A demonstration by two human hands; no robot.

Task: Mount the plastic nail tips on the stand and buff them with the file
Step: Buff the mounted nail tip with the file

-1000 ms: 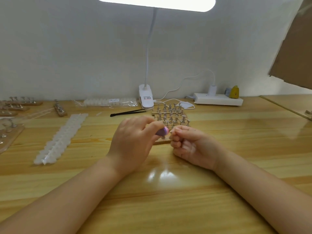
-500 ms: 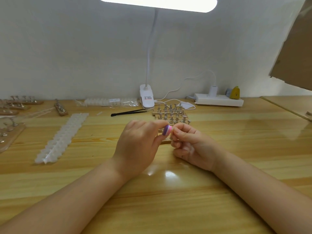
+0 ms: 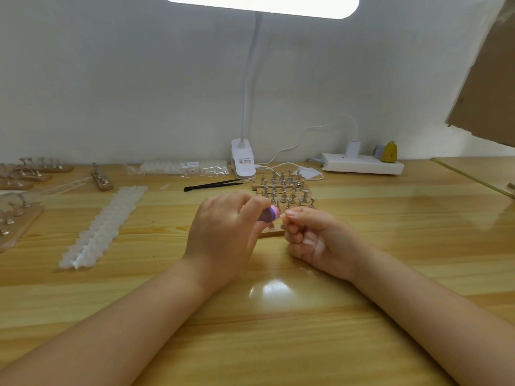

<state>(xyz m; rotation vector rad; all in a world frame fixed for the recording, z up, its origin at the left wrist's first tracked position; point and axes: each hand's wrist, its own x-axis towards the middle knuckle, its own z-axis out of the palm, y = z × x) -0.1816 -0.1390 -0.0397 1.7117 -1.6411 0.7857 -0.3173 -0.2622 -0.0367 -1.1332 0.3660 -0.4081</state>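
At the middle of the pale wooden table (image 3: 278, 330), just near of the wooden stand studded with small metal pegs (image 3: 282, 188), the two hands meet. The left hand (image 3: 223, 235) has its fingers curled round a short purple-and-pink buffing file (image 3: 269, 213), whose rounded end sticks out to the right past the thumb; its long axis runs roughly left to right, tilted slightly up toward the far side. Touching or just beside that end, the right hand (image 3: 315, 235) pinches something tiny between thumb and forefinger, the other fingers folded into the palm. That is probably a clear plastic nail tip, but it is too small to make out, as is whether it sits on a peg. The file lies to the left of the pinch, so the coming stroke seems to turn on the left hand sliding it across those fingertips. Far left lies a long strip of translucent white nail tips (image 3: 103, 227), well apart from both hands.
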